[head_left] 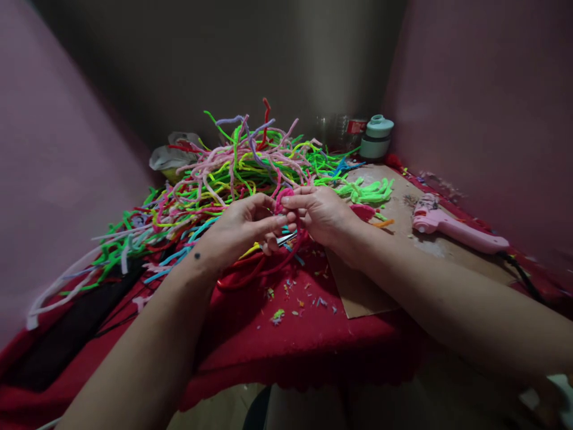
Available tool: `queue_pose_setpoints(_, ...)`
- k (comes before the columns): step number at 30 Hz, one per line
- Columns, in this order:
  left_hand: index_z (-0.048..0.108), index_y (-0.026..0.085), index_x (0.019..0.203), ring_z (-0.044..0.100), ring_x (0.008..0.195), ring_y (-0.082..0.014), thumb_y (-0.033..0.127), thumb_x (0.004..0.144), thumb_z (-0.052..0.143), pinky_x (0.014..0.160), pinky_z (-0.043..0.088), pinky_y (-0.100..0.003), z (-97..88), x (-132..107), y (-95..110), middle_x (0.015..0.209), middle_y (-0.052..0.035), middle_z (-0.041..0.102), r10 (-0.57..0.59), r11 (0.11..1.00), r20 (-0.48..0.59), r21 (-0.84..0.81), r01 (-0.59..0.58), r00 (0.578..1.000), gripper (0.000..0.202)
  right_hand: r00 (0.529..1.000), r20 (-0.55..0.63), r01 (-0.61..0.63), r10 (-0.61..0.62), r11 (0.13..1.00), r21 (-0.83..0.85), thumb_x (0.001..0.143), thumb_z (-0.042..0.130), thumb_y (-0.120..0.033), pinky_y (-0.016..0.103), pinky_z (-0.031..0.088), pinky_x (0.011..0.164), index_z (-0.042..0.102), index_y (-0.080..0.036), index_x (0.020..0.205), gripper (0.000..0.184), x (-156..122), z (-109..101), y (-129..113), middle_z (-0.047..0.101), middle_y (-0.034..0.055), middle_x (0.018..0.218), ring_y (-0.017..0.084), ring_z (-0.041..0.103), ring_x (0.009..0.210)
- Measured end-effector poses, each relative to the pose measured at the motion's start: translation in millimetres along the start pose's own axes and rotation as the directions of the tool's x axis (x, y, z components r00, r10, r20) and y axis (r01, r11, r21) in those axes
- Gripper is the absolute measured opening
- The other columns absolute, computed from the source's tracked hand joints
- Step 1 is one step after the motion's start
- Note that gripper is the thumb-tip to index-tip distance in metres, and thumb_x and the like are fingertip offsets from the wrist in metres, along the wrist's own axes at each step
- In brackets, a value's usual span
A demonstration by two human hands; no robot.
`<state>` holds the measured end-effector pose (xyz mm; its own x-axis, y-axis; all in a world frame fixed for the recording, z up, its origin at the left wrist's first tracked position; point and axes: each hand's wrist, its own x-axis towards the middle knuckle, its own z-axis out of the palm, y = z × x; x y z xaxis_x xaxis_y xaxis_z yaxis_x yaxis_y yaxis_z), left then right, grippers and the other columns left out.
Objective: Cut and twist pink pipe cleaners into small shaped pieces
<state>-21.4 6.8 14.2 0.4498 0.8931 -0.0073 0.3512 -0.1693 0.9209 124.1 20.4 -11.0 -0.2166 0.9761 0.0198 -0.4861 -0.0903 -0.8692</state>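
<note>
head view: just in front of the pile of coloured fuzzy stems, both hands meet over a red cloth. the left hand and the right hand each pinch a small pink coil between thumb and forefinger, with the other fingers curled loosely below. a dark pink tail hangs from the coil and loops on the cloth, nearer the person than the pile. a glint of metal shows under the left fingers; i cannot tell what it is. right of the pile lie a cardboard sheet and a pink glue gun. behind the pile's right end stands a green jar. cut scraps dot the cloth in front.

by the look of it, the work in hand is winding the stem into a tight coil, with much tail left. another turn would call for one pinch keeping the coil flat while the other leads the tail round closely, so it does not spring open.
</note>
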Motion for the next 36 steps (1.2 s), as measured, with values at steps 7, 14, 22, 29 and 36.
queue_pose_setpoints(7,0.053,0.018,0.08,0.045,0.031,-0.0085,0.035,0.08,0.054,0.032,0.033,-0.018,8.2,-3,6,0.047,0.0054,0.053,-0.002,0.996,-0.136,0.089,0.015,0.991,0.016,0.997,-0.074,-0.008,0.007,1.0,-0.006,0.07,0.056,-0.003,0.021,0.043,0.041,0.052,-0.013,0.065,0.011,0,0,-3,0.053,-0.0022,0.049,0.007,0.048,0.041)
queue_pose_setpoints(14,0.052,0.017,0.071,0.039,0.027,-0.0063,0.032,0.077,0.056,0.028,0.026,-0.017,6.8,1,-2,0.045,0.0038,0.054,-0.033,0.991,-0.116,-0.131,0.017,0.993,0.017,0.989,-0.085,0.114,-0.123,0.988,-0.104,0.067,0.06,-0.005,0.021,0.045,0.043,0.052,-0.013,0.062,0.013,-1,1,2,0.055,-0.0023,0.051,0.007,0.05,0.041)
queue_pose_setpoints(22,0.055,0.013,0.069,0.046,0.034,-0.0051,0.022,0.071,0.06,0.033,0.034,-0.017,4.4,6,-5,0.061,-0.0002,0.061,-0.036,0.955,-0.193,-0.295,-0.023,0.98,0.011,0.999,0.027,0.036,-0.033,0.995,-0.088,0.069,0.061,-0.014,0.022,0.047,0.045,0.055,-0.013,0.065,0.007,2,-3,2,0.058,-0.0001,0.052,0.01,0.055,0.044)
queue_pose_setpoints(29,0.054,0.014,0.066,0.046,0.035,-0.0067,0.021,0.072,0.059,0.034,0.037,-0.017,-0.4,6,-4,0.05,0.0026,0.054,-0.014,0.966,-0.282,-0.251,-0.06,0.959,0.011,0.991,0.13,0.037,-0.013,0.981,-0.19,0.067,0.065,-0.015,0.02,0.044,0.04,0.058,-0.012,0.061,0.009,0,-4,5,0.052,-0.0026,0.05,0.006,0.046,0.04)
queue_pose_setpoints(36,0.056,0.015,0.074,0.049,0.037,-0.0083,0.02,0.071,0.06,0.036,0.039,-0.018,1.1,6,-6,0.049,0.0041,0.054,0.003,0.984,-0.313,-0.166,-0.058,0.95,0.007,0.995,0.1,-0.008,0.021,0.992,-0.129,0.069,0.063,-0.014,0.023,0.051,0.043,0.053,-0.013,0.063,0.012,-1,-1,5,0.06,0.0001,0.055,0.009,0.054,0.043)
